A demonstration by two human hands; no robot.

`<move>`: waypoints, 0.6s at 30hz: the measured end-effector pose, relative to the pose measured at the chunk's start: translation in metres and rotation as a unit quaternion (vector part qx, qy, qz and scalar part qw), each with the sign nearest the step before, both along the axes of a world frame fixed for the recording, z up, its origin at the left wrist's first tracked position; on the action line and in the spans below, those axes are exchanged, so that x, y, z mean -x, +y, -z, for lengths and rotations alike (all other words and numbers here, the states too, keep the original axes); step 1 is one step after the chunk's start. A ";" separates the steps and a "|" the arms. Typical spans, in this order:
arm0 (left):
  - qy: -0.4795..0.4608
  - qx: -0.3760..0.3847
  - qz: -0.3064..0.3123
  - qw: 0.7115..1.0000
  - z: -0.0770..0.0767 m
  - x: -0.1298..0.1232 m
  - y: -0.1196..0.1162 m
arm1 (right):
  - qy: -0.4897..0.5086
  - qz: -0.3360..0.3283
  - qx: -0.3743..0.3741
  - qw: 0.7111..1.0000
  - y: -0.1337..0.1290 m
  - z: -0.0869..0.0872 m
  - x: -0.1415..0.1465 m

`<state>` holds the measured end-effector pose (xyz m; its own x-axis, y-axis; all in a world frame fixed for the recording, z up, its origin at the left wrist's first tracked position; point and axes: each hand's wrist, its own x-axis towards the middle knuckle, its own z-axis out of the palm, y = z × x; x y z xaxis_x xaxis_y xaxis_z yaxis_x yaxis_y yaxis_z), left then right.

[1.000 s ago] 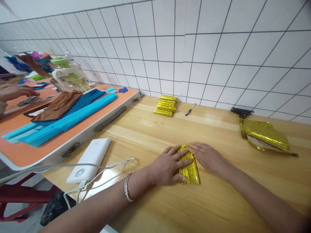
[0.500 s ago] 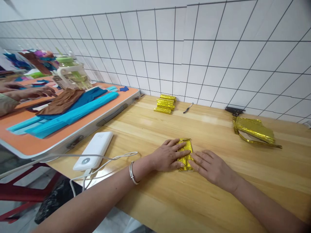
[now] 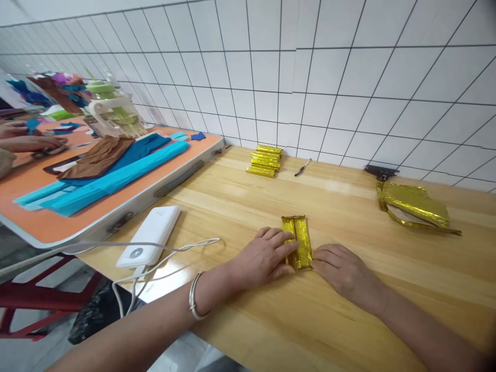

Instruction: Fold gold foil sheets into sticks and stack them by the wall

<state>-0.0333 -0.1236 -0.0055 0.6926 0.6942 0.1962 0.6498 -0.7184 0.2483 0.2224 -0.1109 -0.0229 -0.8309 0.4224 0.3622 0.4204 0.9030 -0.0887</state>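
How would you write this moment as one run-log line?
left hand: on folded gold foil | right hand: at the foil's near right corner | farther back: gold strips, pen | to the left: white power bank

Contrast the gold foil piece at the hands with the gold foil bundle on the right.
The gold foil piece is smaller than the gold foil bundle. The left hand covers part of the piece; the bundle lies untouched. Both are shiny, on the wooden table.

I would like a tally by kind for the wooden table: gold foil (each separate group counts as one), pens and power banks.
Gold foil: 3 (near group partly under left hand, back group, right group)
Pen: 1
Power bank: 1
Total: 5
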 end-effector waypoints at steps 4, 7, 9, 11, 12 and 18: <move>-0.017 0.043 0.005 0.999 -0.002 0.003 -0.020 | 0.027 0.002 0.036 0.999 0.004 0.001 0.001; -0.017 0.038 -0.001 0.999 0.002 0.000 -0.024 | 0.049 0.006 0.059 0.997 0.006 0.001 0.002; -0.015 0.027 -0.006 1.000 0.004 -0.002 -0.024 | 0.057 0.014 0.078 0.995 0.007 0.001 0.003; -0.015 0.018 -0.008 1.000 0.005 -0.004 -0.023 | 0.063 0.027 0.102 0.992 0.008 0.001 0.004; -0.017 0.015 -0.008 1.000 0.005 -0.005 -0.023 | 0.066 0.033 0.116 0.990 0.009 0.001 0.004; -0.049 0.035 -0.018 0.998 0.005 -0.001 -0.020 | 0.099 0.063 0.189 0.975 0.012 0.004 0.007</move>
<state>-0.0323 -0.1431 -0.0104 0.6471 0.7324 0.2119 0.6443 -0.6739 0.3617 0.2159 -0.0988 -0.0271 -0.6934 0.6508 0.3093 0.4667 0.7327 -0.4954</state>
